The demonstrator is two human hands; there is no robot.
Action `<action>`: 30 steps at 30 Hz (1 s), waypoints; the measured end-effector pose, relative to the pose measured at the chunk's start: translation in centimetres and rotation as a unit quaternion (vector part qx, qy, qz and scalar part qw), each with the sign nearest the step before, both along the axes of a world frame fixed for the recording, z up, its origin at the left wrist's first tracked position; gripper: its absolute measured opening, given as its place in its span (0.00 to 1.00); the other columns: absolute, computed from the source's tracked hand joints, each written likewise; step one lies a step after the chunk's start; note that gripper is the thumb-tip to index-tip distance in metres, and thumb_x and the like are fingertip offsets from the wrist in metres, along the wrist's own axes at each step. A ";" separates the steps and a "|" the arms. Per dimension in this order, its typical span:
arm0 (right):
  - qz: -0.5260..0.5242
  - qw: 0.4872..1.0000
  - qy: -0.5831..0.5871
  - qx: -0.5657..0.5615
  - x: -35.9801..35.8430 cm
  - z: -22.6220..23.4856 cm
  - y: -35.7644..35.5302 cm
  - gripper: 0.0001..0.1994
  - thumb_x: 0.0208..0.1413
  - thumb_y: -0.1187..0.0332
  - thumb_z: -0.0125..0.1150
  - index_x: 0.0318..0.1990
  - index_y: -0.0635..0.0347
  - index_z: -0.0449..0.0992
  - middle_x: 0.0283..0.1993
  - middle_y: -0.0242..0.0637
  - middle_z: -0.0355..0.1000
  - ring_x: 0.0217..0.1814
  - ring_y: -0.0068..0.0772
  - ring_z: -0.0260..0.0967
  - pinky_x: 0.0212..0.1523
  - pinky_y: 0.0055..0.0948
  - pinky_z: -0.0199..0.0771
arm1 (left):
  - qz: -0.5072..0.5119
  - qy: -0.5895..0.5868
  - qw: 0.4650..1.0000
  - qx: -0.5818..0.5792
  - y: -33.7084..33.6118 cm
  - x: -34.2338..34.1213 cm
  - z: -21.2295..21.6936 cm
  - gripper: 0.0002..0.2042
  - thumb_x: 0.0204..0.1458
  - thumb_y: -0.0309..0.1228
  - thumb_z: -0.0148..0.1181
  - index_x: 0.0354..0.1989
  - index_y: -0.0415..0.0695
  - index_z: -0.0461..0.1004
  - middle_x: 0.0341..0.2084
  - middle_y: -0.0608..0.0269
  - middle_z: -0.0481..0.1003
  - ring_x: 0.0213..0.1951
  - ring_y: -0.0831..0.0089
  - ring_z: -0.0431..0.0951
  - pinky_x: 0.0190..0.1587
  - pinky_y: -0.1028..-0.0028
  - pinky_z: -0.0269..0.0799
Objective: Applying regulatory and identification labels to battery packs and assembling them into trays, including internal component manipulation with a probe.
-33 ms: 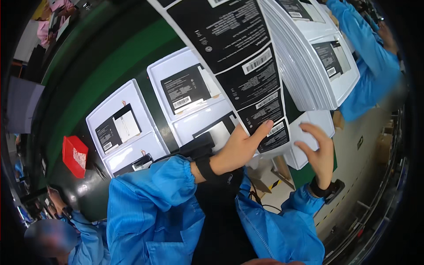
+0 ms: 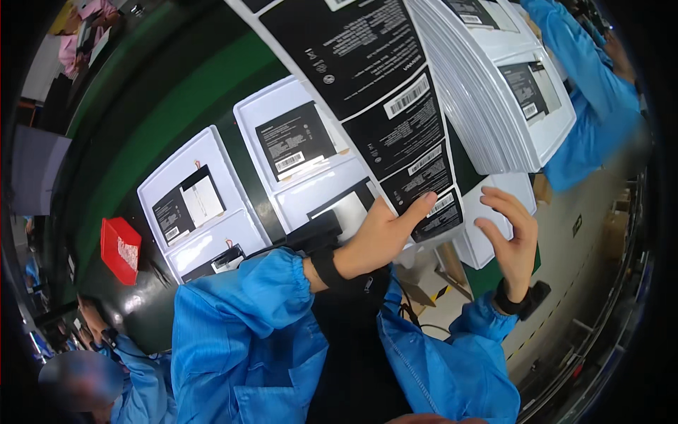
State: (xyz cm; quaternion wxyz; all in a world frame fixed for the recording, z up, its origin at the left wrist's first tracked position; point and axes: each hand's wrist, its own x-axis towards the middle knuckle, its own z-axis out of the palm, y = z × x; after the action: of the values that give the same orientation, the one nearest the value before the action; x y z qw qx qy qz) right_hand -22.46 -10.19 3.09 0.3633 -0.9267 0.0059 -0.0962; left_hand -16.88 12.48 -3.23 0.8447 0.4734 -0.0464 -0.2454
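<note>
My left hand [image 2: 385, 233] grips the near end of a long strip of black printed labels [image 2: 402, 120], its thumb lying on top and the other fingers hidden underneath. White margins and barcodes show along the strip, which rises toward the upper edge of the view. To the right of the strip's end, my right hand [image 2: 512, 244] holds nothing, with thumb and fingers curved and apart. Beneath and beside that hand is a white plastic tray [image 2: 519, 189]. Left of the strip, another white tray [image 2: 247, 116] carries black-labelled flat battery packs [image 2: 286, 145].
A tall stack of white trays [image 2: 487, 120] stands right of the strip. Farther left on the dark green table are a third tray [image 2: 159, 187] with packs and a red bin [image 2: 116, 247] of small pale pieces. Co-workers in blue sleeves [image 2: 600, 141] are at right and lower left.
My right hand has shifted very slightly to the right. The upper part of the label strip has swung a little left; my left hand keeps its grip.
</note>
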 end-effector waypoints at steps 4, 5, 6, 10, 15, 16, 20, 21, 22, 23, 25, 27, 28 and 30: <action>0.041 0.998 -0.054 0.017 1.7 0.2 3.3 0.10 0.48 0.79 0.76 0.40 0.65 0.86 0.44 0.43 0.84 0.44 0.42 0.83 0.48 0.34 0.79 | -0.008 -0.023 1.000 -0.015 1.0 0.0 -0.1 0.14 0.68 0.26 0.60 0.60 0.36 0.75 0.51 0.63 0.80 0.52 0.76 0.78 0.56 0.74 0.75; 0.044 0.997 -0.063 0.020 2.1 0.2 3.7 0.10 0.48 0.79 0.76 0.39 0.65 0.86 0.43 0.43 0.84 0.43 0.42 0.83 0.48 0.34 0.79 | -0.002 -0.052 0.998 -0.024 1.2 0.0 0.1 0.14 0.68 0.26 0.61 0.60 0.36 0.75 0.51 0.63 0.80 0.52 0.76 0.78 0.56 0.74 0.75; 0.050 0.996 -0.073 0.024 2.4 0.1 4.0 0.10 0.48 0.79 0.76 0.39 0.66 0.86 0.41 0.43 0.84 0.43 0.42 0.82 0.47 0.33 0.79 | 0.002 -0.066 0.998 0.002 1.5 0.1 0.3 0.14 0.68 0.26 0.61 0.60 0.37 0.76 0.51 0.63 0.80 0.52 0.76 0.79 0.56 0.74 0.75; 0.029 0.995 -0.086 0.044 2.8 -0.3 4.8 0.08 0.48 0.80 0.76 0.37 0.67 0.85 0.37 0.42 0.84 0.42 0.41 0.82 0.46 0.33 0.79 | -0.010 -0.100 0.995 0.020 2.2 0.0 1.0 0.15 0.68 0.26 0.60 0.60 0.37 0.75 0.52 0.63 0.80 0.53 0.76 0.78 0.57 0.74 0.75; 0.051 0.993 -0.097 0.054 2.8 -0.2 5.1 0.07 0.48 0.81 0.75 0.36 0.66 0.85 0.37 0.42 0.83 0.42 0.42 0.82 0.46 0.34 0.79 | 0.013 -0.070 0.997 -0.021 2.5 -0.2 1.2 0.16 0.71 0.30 0.56 0.63 0.36 0.72 0.55 0.61 0.78 0.56 0.75 0.77 0.59 0.72 0.73; 0.062 0.992 -0.103 0.046 2.8 -0.2 5.0 0.07 0.48 0.81 0.75 0.36 0.66 0.85 0.37 0.43 0.83 0.42 0.42 0.82 0.46 0.34 0.79 | 0.000 -0.044 0.999 -0.015 2.5 -0.3 1.2 0.17 0.72 0.31 0.55 0.64 0.36 0.71 0.56 0.61 0.78 0.56 0.75 0.77 0.60 0.72 0.73; 0.095 0.992 -0.070 0.054 2.9 0.2 4.5 0.08 0.47 0.80 0.75 0.35 0.66 0.83 0.36 0.43 0.82 0.41 0.42 0.81 0.45 0.34 0.79 | -0.014 0.011 0.999 -0.040 2.6 -0.4 1.3 0.16 0.72 0.32 0.54 0.64 0.37 0.71 0.55 0.61 0.77 0.55 0.74 0.77 0.59 0.71 0.74; 0.105 0.991 -0.065 0.048 2.9 0.3 4.4 0.08 0.47 0.80 0.74 0.35 0.66 0.83 0.36 0.43 0.82 0.40 0.42 0.81 0.45 0.34 0.79 | -0.018 0.011 0.998 -0.057 2.7 -0.4 1.3 0.16 0.72 0.31 0.54 0.63 0.37 0.71 0.55 0.61 0.77 0.55 0.74 0.77 0.59 0.71 0.74; 0.112 0.991 -0.060 0.043 2.9 0.3 4.3 0.08 0.47 0.80 0.74 0.34 0.66 0.82 0.36 0.42 0.82 0.40 0.41 0.81 0.44 0.33 0.79 | -0.019 0.027 0.998 -0.046 2.8 -0.5 1.3 0.16 0.72 0.31 0.54 0.63 0.37 0.71 0.55 0.61 0.77 0.55 0.74 0.77 0.59 0.71 0.74; 0.121 0.990 -0.050 0.044 2.9 0.3 4.2 0.07 0.47 0.80 0.74 0.34 0.66 0.81 0.36 0.42 0.81 0.40 0.42 0.80 0.45 0.34 0.79 | -0.027 0.039 0.998 -0.047 2.9 -0.6 1.3 0.16 0.73 0.31 0.54 0.63 0.37 0.71 0.55 0.61 0.77 0.56 0.74 0.77 0.60 0.71 0.74; 0.133 0.990 -0.029 0.045 2.9 0.3 3.9 0.07 0.47 0.80 0.73 0.33 0.66 0.80 0.35 0.40 0.80 0.41 0.42 0.79 0.45 0.34 0.78 | -0.039 0.051 0.997 -0.049 2.9 -0.8 1.3 0.16 0.73 0.31 0.54 0.64 0.37 0.71 0.55 0.61 0.77 0.56 0.74 0.77 0.60 0.72 0.74; 0.168 0.985 -0.035 0.013 2.8 0.5 3.5 0.08 0.48 0.81 0.71 0.35 0.65 0.77 0.39 0.43 0.79 0.44 0.44 0.78 0.47 0.36 0.78 | -0.034 0.055 0.996 -0.056 2.7 -0.6 1.5 0.17 0.73 0.32 0.54 0.64 0.36 0.70 0.55 0.61 0.77 0.55 0.74 0.77 0.60 0.72 0.74; 0.171 0.985 -0.009 -0.016 2.7 0.6 3.2 0.08 0.49 0.81 0.69 0.35 0.65 0.76 0.41 0.44 0.78 0.45 0.46 0.77 0.47 0.37 0.77 | -0.030 0.041 0.997 -0.055 2.6 -0.4 1.5 0.17 0.72 0.32 0.54 0.64 0.36 0.70 0.55 0.61 0.77 0.55 0.75 0.77 0.59 0.72 0.74; 0.168 0.977 -0.133 0.021 2.0 1.1 2.6 0.09 0.50 0.81 0.67 0.38 0.64 0.74 0.46 0.48 0.76 0.49 0.48 0.76 0.49 0.39 0.76 | -0.008 0.034 0.999 -0.036 2.3 0.6 1.4 0.17 0.72 0.32 0.54 0.64 0.36 0.70 0.54 0.61 0.77 0.54 0.75 0.78 0.58 0.73 0.75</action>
State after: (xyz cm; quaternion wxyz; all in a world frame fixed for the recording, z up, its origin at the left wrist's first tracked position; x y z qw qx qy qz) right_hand -20.41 -7.60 4.23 0.3910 -0.8857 -0.1960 -0.1559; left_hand -16.28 14.82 -1.78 0.8605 0.4333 -0.0306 -0.2662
